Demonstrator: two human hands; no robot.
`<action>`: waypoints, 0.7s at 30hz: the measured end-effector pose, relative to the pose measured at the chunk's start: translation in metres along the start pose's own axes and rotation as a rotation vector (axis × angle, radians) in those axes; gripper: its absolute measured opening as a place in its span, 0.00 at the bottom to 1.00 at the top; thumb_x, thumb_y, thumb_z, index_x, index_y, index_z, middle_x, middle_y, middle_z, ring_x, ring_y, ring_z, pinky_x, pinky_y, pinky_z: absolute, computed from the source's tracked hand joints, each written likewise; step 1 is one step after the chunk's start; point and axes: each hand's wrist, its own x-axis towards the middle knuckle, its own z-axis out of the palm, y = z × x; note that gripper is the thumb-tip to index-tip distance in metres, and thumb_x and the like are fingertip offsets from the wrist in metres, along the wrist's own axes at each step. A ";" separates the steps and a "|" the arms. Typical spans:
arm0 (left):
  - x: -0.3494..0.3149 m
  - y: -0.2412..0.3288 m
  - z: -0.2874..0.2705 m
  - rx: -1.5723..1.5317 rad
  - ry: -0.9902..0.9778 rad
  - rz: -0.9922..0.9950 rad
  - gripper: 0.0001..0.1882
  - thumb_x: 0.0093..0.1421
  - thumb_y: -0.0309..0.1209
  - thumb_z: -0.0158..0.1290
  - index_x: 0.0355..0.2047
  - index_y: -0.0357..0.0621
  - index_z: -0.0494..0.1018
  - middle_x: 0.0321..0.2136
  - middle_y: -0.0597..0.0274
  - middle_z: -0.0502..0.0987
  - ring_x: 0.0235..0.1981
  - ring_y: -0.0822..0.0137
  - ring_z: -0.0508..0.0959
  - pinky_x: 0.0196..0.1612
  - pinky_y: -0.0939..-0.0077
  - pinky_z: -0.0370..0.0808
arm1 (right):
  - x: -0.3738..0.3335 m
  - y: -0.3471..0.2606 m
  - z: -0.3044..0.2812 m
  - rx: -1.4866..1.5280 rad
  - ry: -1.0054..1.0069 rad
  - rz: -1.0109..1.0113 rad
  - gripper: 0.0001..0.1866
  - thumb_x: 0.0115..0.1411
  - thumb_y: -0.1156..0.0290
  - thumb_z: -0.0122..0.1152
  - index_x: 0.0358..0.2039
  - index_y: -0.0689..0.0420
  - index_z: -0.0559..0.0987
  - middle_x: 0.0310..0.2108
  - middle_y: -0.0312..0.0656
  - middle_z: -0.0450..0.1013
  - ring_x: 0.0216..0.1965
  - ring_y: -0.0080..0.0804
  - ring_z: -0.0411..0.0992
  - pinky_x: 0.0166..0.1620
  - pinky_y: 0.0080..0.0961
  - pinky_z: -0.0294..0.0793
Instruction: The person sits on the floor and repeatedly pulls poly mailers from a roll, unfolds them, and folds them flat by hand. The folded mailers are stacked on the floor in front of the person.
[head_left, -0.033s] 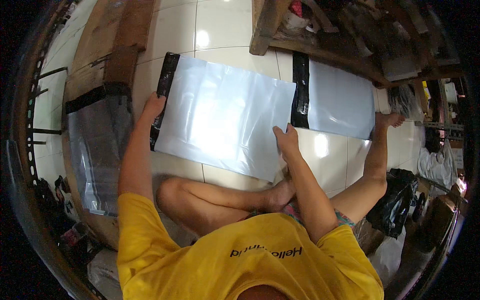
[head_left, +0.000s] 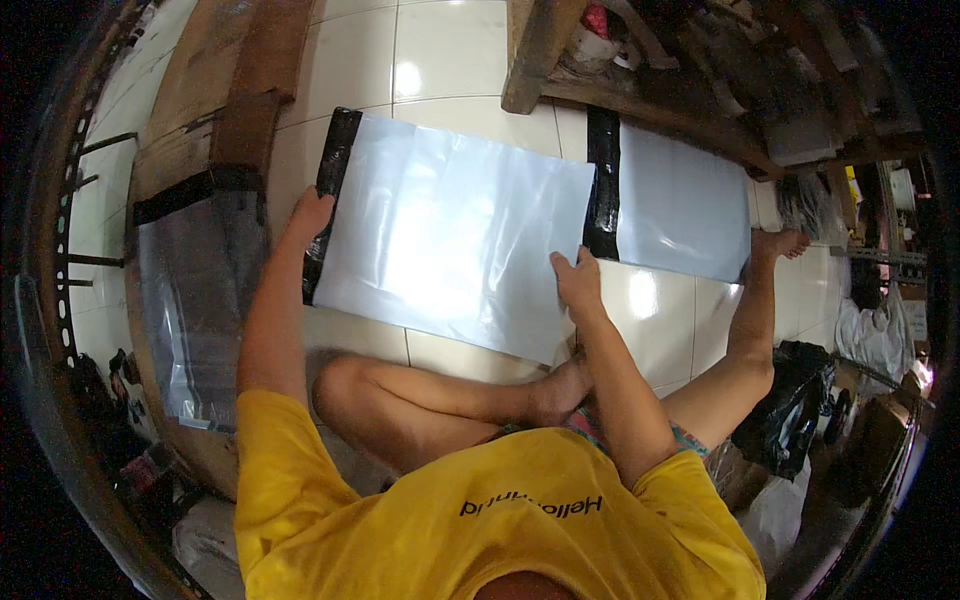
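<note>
A glossy whitish plastic mailing bag with a black strip along its left end is stretched between my hands over the tiled floor. My left hand is closed on the black strip, thumb on top. At the lower right edge my right hand pinches the bag, thumb above and the other fingers mostly hidden beneath. A second, similar bag lies flat just to the right, its black strip beside the held bag's right edge. My legs are folded on the floor below the bag.
On the left, a greyish plastic bag with a black strip lies over brown cardboard. A wooden bench or shelf frame stands at the far right. Black plastic and white plastic bags are bunched beyond my right leg.
</note>
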 end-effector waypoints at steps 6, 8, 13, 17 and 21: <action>-0.068 0.024 0.032 -0.505 -0.264 -0.159 0.23 0.63 0.34 0.46 0.54 0.30 0.70 0.47 0.45 0.78 0.46 0.53 0.79 0.51 0.59 0.73 | 0.035 -0.067 -0.047 -0.591 0.211 -0.345 0.21 0.60 0.68 0.61 0.51 0.67 0.77 0.49 0.62 0.74 0.49 0.60 0.74 0.54 0.48 0.74; -0.083 0.014 0.075 -0.584 -0.171 -0.224 0.23 0.63 0.32 0.45 0.54 0.29 0.70 0.48 0.42 0.78 0.48 0.51 0.78 0.53 0.59 0.73 | 0.033 -0.089 -0.044 -0.716 0.195 -0.439 0.22 0.59 0.70 0.61 0.52 0.68 0.76 0.45 0.60 0.74 0.46 0.58 0.74 0.51 0.46 0.75; -0.119 0.033 0.107 -0.516 -0.020 -0.238 0.22 0.63 0.31 0.42 0.52 0.25 0.68 0.45 0.36 0.77 0.46 0.47 0.79 0.53 0.57 0.73 | 0.002 -0.102 0.030 -0.830 -0.156 -0.442 0.29 0.59 0.64 0.63 0.57 0.66 0.70 0.51 0.60 0.69 0.53 0.57 0.71 0.56 0.48 0.74; -0.123 0.028 0.099 -0.561 -0.051 -0.223 0.22 0.62 0.32 0.43 0.50 0.25 0.68 0.43 0.37 0.77 0.44 0.49 0.79 0.50 0.59 0.74 | -0.003 -0.080 0.065 -0.984 -0.225 -0.414 0.39 0.58 0.51 0.66 0.63 0.62 0.67 0.53 0.57 0.67 0.57 0.55 0.65 0.56 0.52 0.69; -0.128 0.030 0.098 -0.534 0.011 -0.152 0.21 0.62 0.32 0.44 0.50 0.27 0.69 0.41 0.42 0.79 0.42 0.53 0.79 0.48 0.61 0.75 | 0.025 -0.036 0.035 -0.813 0.067 -0.373 0.37 0.56 0.56 0.68 0.61 0.63 0.70 0.56 0.57 0.67 0.59 0.57 0.65 0.59 0.50 0.67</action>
